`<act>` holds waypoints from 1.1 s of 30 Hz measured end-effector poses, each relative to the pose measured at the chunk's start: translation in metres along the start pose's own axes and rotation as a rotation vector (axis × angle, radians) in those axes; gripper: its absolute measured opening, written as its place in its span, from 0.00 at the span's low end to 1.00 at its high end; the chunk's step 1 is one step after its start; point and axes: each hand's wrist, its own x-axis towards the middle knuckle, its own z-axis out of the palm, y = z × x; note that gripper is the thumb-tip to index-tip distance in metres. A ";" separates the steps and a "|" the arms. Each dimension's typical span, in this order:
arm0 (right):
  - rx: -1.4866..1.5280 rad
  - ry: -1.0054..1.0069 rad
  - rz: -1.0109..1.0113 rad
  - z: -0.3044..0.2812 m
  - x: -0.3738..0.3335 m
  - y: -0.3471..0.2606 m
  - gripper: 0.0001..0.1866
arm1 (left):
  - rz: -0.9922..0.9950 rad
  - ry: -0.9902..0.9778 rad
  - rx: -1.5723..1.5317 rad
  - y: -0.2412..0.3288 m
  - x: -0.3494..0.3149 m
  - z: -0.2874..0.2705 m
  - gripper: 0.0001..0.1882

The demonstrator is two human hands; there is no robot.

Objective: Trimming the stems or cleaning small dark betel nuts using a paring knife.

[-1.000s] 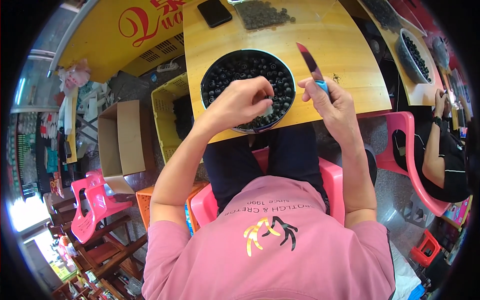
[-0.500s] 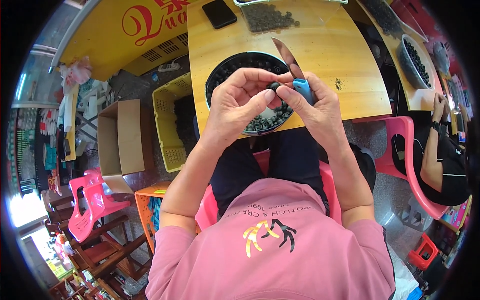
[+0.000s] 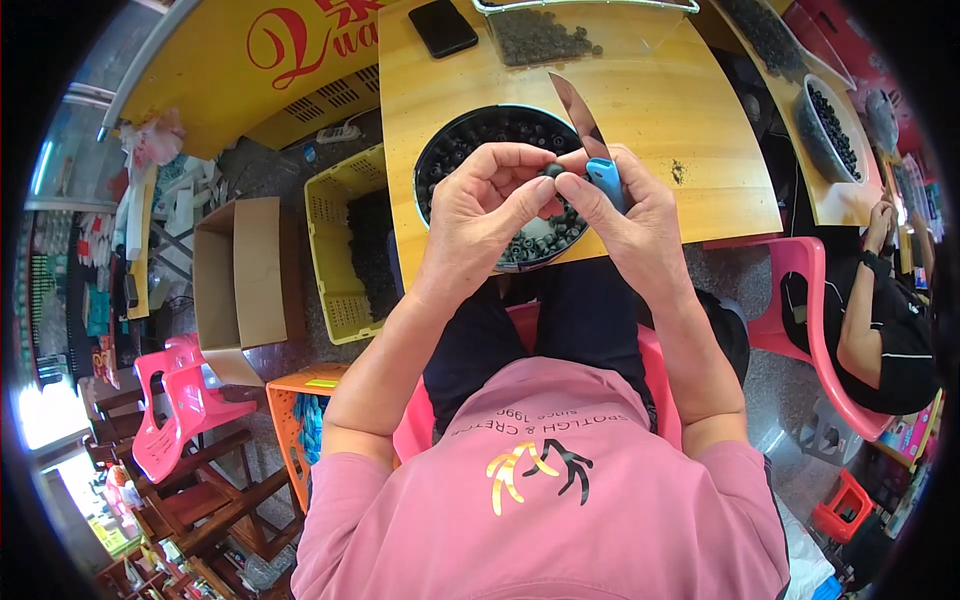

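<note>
Over the near edge of a large round bowl (image 3: pixel 424 205), my two hands meet at the fingertips. My left hand (image 3: pixel 475 215) pinches a small dark round piece (image 3: pixel 552 171), bead-like, partly covered by the fingers. A knife (image 3: pixel 606 182) with a blue handle is gripped in my right hand (image 3: pixel 642 218). Its blade points up and away, and my right thumb reaches toward the dark piece. Inside the bowl lie many similar black pieces, with greyish-green ones on the near side; my hands hide its middle.
On the wooden table (image 3: pixel 700 120) are a black phone (image 3: pixel 443 28) and a clear bin (image 3: pixel 545 38) of dark pieces. A yellow crate (image 3: pixel 332 250) and a cardboard box (image 3: pixel 262 270) stand left. At right, another person's arm (image 3: pixel 862 310) shows beside a pink chair (image 3: pixel 812 300) and a second bowl (image 3: pixel 818 135).
Both hands keep nearly the same place above the bowl. The dark piece has shifted slightly up and right between the fingertips, and the knife blade stands slightly differently tilted.
</note>
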 end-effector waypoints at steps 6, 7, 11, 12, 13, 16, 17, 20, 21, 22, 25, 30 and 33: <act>-0.003 -0.030 0.024 -0.002 -0.001 0.000 0.11 | -0.037 -0.011 -0.001 0.003 -0.005 0.000 0.12; 0.001 -0.040 0.045 -0.002 -0.001 0.001 0.11 | -0.057 -0.013 0.009 0.003 -0.005 0.000 0.13; -0.051 -0.040 0.033 -0.003 -0.001 0.004 0.10 | -0.079 0.002 -0.016 0.002 -0.006 0.000 0.14; -0.003 -0.050 0.048 -0.003 -0.001 0.004 0.10 | -0.087 -0.012 -0.032 0.002 -0.007 -0.001 0.14; 0.045 -0.060 0.063 -0.003 -0.001 0.003 0.10 | -0.094 -0.027 -0.048 0.001 -0.007 -0.003 0.14; 0.114 -0.105 0.078 -0.004 0.000 0.005 0.10 | -0.132 -0.074 -0.098 -0.003 -0.007 -0.008 0.14; 0.114 -0.106 0.079 -0.004 0.001 0.006 0.10 | -0.133 -0.073 -0.098 -0.003 -0.008 -0.009 0.14; 0.143 -0.133 0.099 -0.004 0.001 0.007 0.10 | -0.137 -0.072 -0.090 -0.003 -0.009 -0.009 0.13; 0.174 -0.137 0.121 -0.005 0.001 0.008 0.10 | -0.145 -0.067 -0.107 -0.002 -0.009 -0.008 0.12; 0.205 -0.141 0.142 -0.005 0.001 0.008 0.10 | -0.152 -0.063 -0.123 -0.002 -0.010 -0.008 0.12; 0.156 -0.114 0.152 -0.003 0.000 0.010 0.11 | -0.153 -0.046 -0.144 -0.003 -0.011 -0.009 0.11; 0.022 -0.068 0.064 -0.003 -0.004 0.011 0.14 | -0.068 -0.002 -0.213 -0.006 -0.007 -0.014 0.10; -0.024 -0.088 0.034 -0.001 -0.004 0.009 0.15 | -0.048 0.039 -0.210 -0.003 -0.007 -0.017 0.11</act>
